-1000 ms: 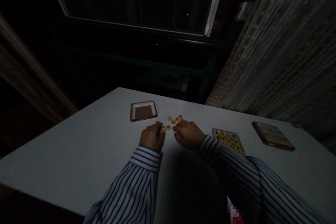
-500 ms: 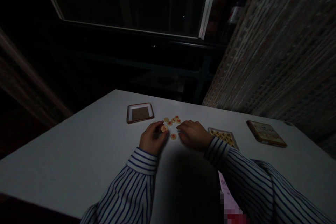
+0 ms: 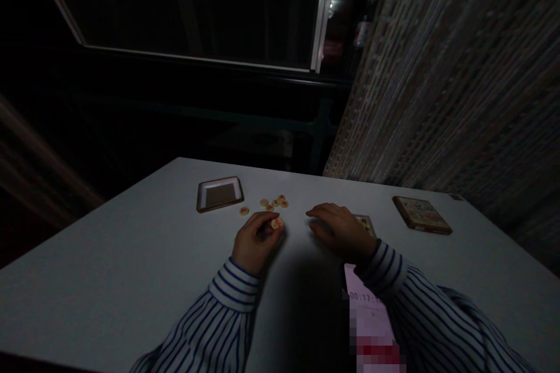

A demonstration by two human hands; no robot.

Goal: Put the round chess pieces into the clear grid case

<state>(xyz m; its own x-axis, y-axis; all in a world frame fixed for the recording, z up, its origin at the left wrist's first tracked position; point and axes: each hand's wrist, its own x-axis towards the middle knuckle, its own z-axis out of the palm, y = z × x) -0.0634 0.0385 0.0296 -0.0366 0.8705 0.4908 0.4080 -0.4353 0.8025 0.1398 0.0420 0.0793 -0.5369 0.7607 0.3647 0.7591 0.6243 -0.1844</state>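
Observation:
A round Chinese chess piece (image 3: 277, 223) with a red mark is pinched between the thumb and fingertips of my left hand (image 3: 256, 242). Just beyond lie several loose Chinese chess pieces (image 3: 275, 202) in a small cluster, one with no mark visible. Another red-marked piece (image 3: 244, 210) rests by itself to their left. My right hand (image 3: 339, 230) hovers over the white table to the right, fingers and thumb apart, holding nothing. Behind it, a shallow tray (image 3: 370, 225) with dark-marked pieces is mostly hidden by that hand.
At the left back stands a shallow open box part (image 3: 219, 193). A closed, picture-covered box (image 3: 421, 214) lies at the right. Near my right forearm is a phone (image 3: 370, 303) showing a timer. A string curtain (image 3: 406, 99) hangs at the table's far right edge.
The view has shifted. My right hand has drawn away to the right. The single piece between my hands no longer lies there, and one now shows left of the cluster. My left hand still pinches a piece.

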